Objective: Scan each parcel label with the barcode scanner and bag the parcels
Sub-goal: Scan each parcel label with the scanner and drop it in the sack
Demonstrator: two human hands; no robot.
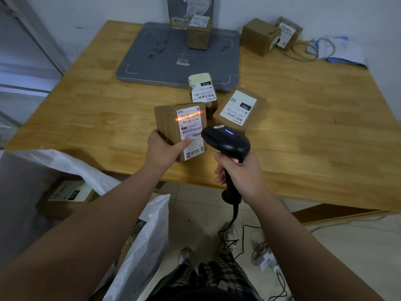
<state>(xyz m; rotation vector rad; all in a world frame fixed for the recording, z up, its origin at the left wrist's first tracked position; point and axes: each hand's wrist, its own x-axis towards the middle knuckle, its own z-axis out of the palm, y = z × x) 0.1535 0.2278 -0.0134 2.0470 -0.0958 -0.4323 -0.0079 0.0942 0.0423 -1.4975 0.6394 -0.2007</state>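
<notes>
A light wooden surface [303,131] stands in a corner, against plain white walls [97,11]. Under it the floor [347,246] has pale tiles, and black cables [229,242] lie there.

Both bare forearms reach forward; left hand [161,149] gripping, thumb extended; right hand [240,172] fingers curled tight.

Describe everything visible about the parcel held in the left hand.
The parcel is a brown cardboard box with tape seams, held tilted over the wooden table. Its white label faces the camera, printed 502-602-12-1H5 with barcodes. An orange scan line crosses the upper barcode. The left hand grips its lower left corner, thumb on the label.
</notes>
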